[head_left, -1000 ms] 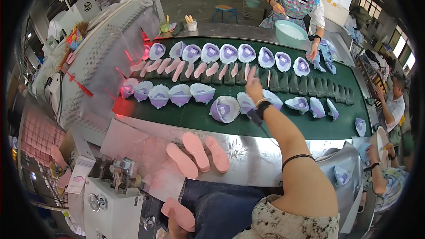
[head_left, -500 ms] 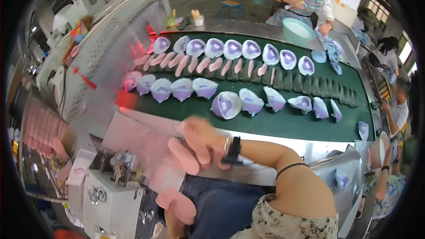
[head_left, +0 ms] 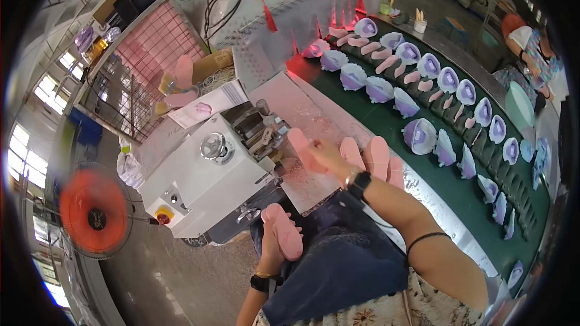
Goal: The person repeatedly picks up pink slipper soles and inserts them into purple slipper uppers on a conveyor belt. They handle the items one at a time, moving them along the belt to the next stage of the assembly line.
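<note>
Down by my lap, my left hand point(head_left: 271, 250) is closed around a pink shoe sole point(head_left: 283, 229), its fingertips showing past the far edge. My right hand point(head_left: 327, 156) grips another pink sole point(head_left: 304, 147), slightly blurred, over the dusty metal work plate. This sole's far end points toward the head of a white bench machine point(head_left: 208, 157) with a round metal knob. Right of that hand, beyond my wrist, lie more pink soles point(head_left: 377, 156) side by side on the plate, partly hidden by my forearm.
A green conveyor point(head_left: 435, 172) carries purple shoe uppers point(head_left: 418, 135) and pink strips. An orange fan point(head_left: 93, 211) stands at the left. A wire rack point(head_left: 148, 54) and an open carton point(head_left: 217, 63) sit behind the machine. A co-worker point(head_left: 531, 54) is across the conveyor, beside a pale green basin point(head_left: 519, 105).
The view has swung left, bringing the machine and fan into full sight. My right hand has gone from beside the soles to near the machine head, holding one. My left hand still holds its sole.
</note>
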`<state>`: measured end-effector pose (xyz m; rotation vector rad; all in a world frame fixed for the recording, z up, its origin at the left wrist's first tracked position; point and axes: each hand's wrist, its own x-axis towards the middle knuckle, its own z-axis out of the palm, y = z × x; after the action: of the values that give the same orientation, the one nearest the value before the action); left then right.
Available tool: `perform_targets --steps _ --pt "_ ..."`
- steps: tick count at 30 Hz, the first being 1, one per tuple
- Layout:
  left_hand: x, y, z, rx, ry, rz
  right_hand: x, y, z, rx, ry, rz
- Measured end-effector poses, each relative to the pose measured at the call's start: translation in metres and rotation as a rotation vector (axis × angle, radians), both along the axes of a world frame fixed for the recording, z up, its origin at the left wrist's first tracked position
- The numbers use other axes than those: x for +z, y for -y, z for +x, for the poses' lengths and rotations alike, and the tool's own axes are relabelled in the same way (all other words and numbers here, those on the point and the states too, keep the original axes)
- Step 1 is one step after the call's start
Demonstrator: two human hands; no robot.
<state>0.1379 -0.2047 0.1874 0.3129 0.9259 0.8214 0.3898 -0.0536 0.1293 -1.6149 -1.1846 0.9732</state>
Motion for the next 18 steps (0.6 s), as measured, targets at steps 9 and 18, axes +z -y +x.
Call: perform_targets --steps 9,18 --pt "-0.003 0.01 -0.003 0.013 -0.181 -0.058 0.026 -0.052 0.005 0.037 0.477 0.184" --pt "-0.011 0.017 -0.014 0.095 -0.304 -0.075 0.007 -0.087 -0.01 -0.077 0.371 0.104"
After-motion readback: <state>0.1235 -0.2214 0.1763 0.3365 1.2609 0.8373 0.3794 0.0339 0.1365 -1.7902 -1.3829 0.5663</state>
